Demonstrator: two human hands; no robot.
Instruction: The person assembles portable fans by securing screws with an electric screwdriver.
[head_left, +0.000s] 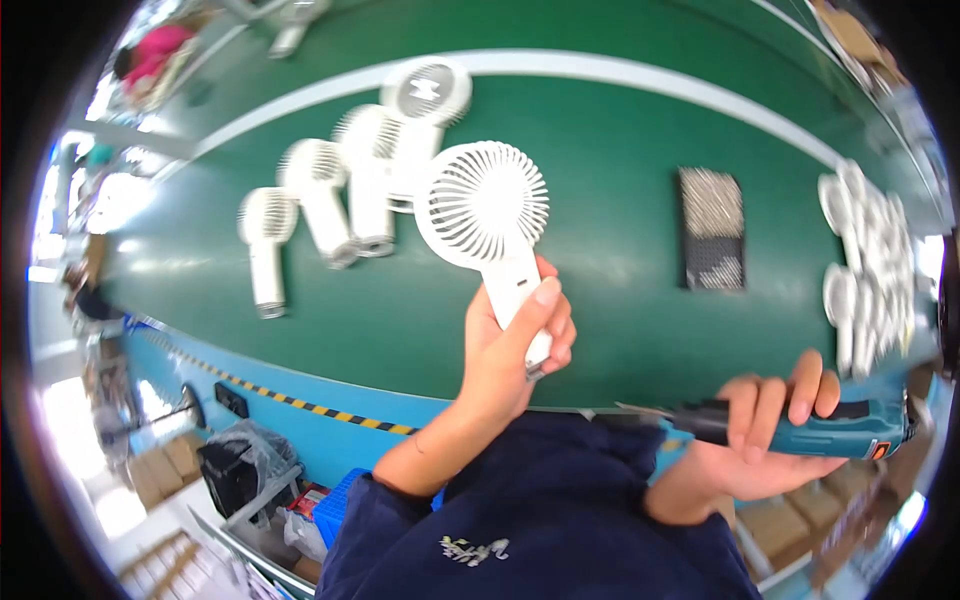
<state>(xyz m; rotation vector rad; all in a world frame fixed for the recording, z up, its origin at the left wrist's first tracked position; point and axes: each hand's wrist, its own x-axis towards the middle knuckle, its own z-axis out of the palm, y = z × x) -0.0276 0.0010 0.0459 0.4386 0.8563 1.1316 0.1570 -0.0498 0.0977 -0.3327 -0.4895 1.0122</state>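
Note:
My left hand (515, 335) is closed round the handle of a white handheld fan (484, 205), holding it up over the green table (600, 330) with its slotted round head away from me. In my right hand (765, 430) is a teal and black electric screwdriver (840, 430), its thin tip pointing left, apart from the fan. Beyond my left hand several more white handheld fans (372, 170) lie on the table, slightly blurred. To the right sits a black tray of small screws (712, 228), its far part thickly covered with them.
A dense group of white fan parts (868, 270) lies at the table's right edge. Black and yellow striped tape (330, 411) runs along the near left edge. Down at the left are cardboard boxes (165, 465) and a blue crate (338, 505). Another person (158, 55) is at the far left.

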